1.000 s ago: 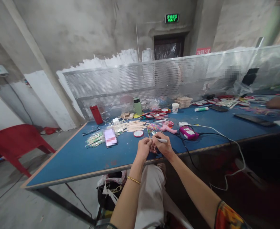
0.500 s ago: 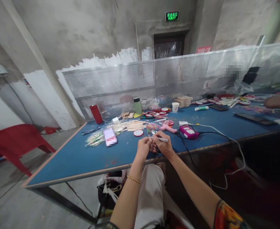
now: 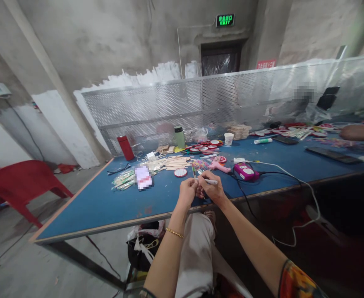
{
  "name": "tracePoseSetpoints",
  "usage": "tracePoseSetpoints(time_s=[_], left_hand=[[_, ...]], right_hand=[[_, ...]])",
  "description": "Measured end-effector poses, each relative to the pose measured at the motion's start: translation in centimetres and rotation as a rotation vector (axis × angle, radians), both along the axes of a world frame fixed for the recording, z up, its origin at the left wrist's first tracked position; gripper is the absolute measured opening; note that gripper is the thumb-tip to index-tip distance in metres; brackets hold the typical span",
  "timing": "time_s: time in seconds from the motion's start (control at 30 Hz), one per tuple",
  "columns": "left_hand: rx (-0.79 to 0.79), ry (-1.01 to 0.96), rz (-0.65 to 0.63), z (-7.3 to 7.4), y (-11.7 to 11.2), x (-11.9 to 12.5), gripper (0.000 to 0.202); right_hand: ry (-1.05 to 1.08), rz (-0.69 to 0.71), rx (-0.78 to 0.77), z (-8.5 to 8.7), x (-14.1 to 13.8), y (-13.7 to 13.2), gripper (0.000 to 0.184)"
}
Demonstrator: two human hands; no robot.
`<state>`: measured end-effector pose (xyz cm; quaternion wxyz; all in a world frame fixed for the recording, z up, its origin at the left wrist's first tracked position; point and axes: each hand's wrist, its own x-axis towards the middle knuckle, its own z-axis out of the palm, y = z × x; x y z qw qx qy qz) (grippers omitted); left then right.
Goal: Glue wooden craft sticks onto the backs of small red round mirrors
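My left hand (image 3: 188,192) is closed on a thin flat stick (image 3: 194,170) with a green part, which points up and away from me. In my right hand (image 3: 213,190) is a white pen (image 3: 212,181), gripped like a writing tool with its tip end toward the stick. Both hands meet just over the front edge of the table, and the fingertips partly hide each other. Beyond them lie a round white disc with a red rim (image 3: 180,172), a spread of pale wooden sticks (image 3: 177,162) and a pink handle-shaped thing (image 3: 219,166).
A purple box (image 3: 246,171) with cables sits to the right on the blue table (image 3: 95,207). Farther back stand a red bottle (image 3: 125,147), a green bottle (image 3: 179,137) and a paper cup (image 3: 228,139). Another person's hand (image 3: 360,134) is at far right.
The view has shifted very slightly. Both hands keep their hold on the stick and pen in nearly the same place; the other person's hand has moved a little left.
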<state>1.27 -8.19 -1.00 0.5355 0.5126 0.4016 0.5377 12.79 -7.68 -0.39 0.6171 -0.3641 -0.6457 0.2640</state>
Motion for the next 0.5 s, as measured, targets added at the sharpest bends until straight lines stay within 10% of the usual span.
tracePoseSetpoints(time_s=[0.5], left_hand=[[-0.032, -0.006, -0.009, 0.44, -0.27, 0.04, 0.026]], right_hand=[[0.025, -0.027, -0.010, 0.09, -0.04, -0.16, 0.021]])
